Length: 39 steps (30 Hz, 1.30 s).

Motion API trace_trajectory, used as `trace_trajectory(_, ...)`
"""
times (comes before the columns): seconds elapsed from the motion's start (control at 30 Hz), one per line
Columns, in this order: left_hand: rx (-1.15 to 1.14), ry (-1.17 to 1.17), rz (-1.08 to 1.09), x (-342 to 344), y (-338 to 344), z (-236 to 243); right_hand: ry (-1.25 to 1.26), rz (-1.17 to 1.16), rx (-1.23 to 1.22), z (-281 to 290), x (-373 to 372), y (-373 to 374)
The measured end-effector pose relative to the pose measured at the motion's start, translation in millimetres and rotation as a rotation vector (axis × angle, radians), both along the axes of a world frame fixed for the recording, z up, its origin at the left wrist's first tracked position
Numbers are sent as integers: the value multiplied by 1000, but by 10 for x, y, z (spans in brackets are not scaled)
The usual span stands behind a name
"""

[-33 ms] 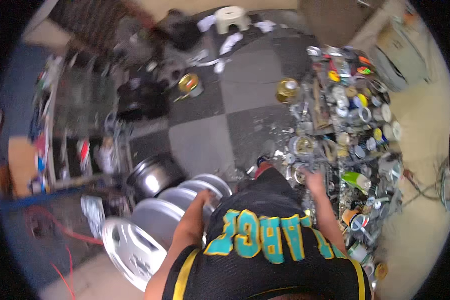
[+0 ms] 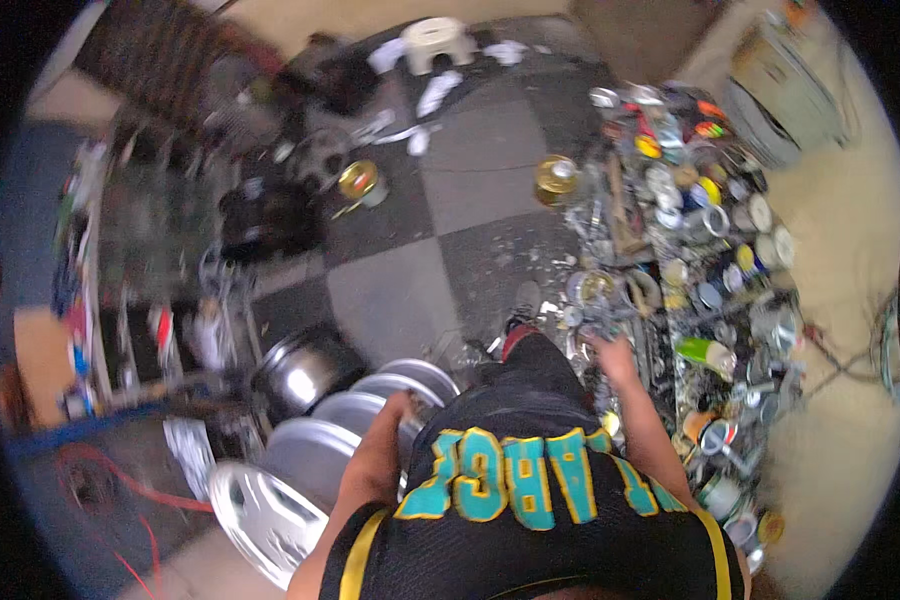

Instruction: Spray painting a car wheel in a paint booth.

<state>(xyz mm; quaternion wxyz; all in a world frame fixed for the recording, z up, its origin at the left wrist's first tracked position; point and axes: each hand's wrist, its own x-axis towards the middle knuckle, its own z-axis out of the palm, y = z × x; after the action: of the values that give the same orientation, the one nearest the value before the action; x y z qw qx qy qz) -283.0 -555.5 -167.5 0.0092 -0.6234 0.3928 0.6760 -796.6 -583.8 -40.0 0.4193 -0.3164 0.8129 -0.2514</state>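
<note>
My left hand (image 2: 400,408) is at the edge of a row of silver wheel rims (image 2: 342,412) standing on my left. Its fingers are mostly hidden, so I cannot tell whether it grips a rim. The nearest rim (image 2: 262,515) leans with its spoked face up. My right hand (image 2: 613,358) reaches down into the clutter on the right, beside an open round tin (image 2: 580,343). Motion blurs its fingers; whether they touch the tin does not show. Just beyond lies another round container (image 2: 597,288) with yellowish contents.
Crowded cans, jars and tools (image 2: 710,290) line the right wall. A gold-topped tin (image 2: 362,183) and a yellowish jar (image 2: 556,180) stand on the checkered floor (image 2: 390,295). Farther off is a white stool (image 2: 440,42). A dark wheel (image 2: 305,375) and red hose (image 2: 145,468) lie left.
The view has shifted slightly, moving the far scene left in the picture. My right hand now points more toward the open tin. My left hand stays by the rims.
</note>
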Motion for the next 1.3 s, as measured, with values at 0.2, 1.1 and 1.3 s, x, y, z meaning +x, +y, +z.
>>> trace_trajectory(0.2,-105,-333,-495,14,-1120,726,-74,44,76,399,647,-1141)
trace_trajectory(1.1,-135,-178,132,690,-4172,-991,-83,15,268,528,1627,-2494)
trace_trajectory(1.3,-26,-85,510,663,-4542,-1668,-125,-110,260,548,1888,-2080)
